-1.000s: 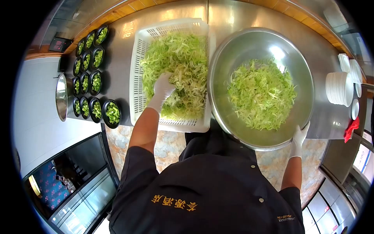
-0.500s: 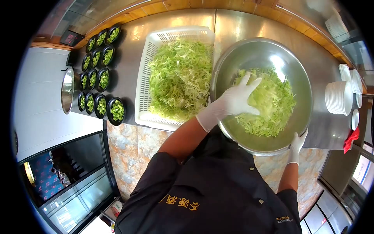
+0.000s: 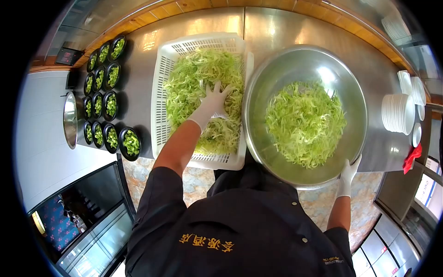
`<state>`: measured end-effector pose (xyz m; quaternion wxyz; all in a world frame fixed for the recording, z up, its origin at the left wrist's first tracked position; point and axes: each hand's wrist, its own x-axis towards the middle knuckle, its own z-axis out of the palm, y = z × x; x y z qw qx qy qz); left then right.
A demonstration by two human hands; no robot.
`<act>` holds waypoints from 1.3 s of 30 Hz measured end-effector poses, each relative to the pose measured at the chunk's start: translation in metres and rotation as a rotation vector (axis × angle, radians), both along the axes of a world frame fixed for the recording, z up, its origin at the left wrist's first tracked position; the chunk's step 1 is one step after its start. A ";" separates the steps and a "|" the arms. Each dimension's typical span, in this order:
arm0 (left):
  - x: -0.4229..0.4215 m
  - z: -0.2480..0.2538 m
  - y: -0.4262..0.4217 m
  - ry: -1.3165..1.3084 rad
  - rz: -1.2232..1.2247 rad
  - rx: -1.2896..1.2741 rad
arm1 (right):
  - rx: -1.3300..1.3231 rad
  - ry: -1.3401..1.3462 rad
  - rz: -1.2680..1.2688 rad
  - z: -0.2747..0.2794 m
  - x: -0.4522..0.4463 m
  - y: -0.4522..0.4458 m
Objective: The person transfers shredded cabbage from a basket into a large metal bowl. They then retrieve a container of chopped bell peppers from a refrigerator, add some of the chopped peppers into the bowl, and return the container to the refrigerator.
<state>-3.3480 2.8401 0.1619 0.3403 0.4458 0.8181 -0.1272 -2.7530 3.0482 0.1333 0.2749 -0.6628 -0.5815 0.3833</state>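
Observation:
My left hand (image 3: 213,102), in a white glove, rests on the pale green shredded leafy vegetable (image 3: 203,69) heaped in a white slotted plastic basket (image 3: 159,101). Its fingers are spread, with the tips partly among the shreds. To the right stands a large steel bowl (image 3: 277,69) with a mound of the same shredded greens (image 3: 307,124) in it. My right hand (image 3: 349,173), also gloved, grips the bowl's near right rim; some of its fingers are hidden. Basket and bowl sit side by side at the front edge of the metal counter (image 3: 198,21).
Several small black bowls (image 3: 130,144) of chopped greens stand in rows on the left, beside a steel basin (image 3: 70,120). On the right are stacked white plates (image 3: 398,114) and a red cloth (image 3: 412,158). A wooden ledge (image 3: 194,7) runs along the back.
My left hand has moved left, from the greens in the steel bowl to the heap in the basket. My right hand stays at the bowl's rim. The view has shifted slightly.

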 end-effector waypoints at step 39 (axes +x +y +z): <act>0.097 0.009 -0.073 0.003 0.133 -0.086 | 0.027 0.024 -0.006 -0.003 0.000 0.001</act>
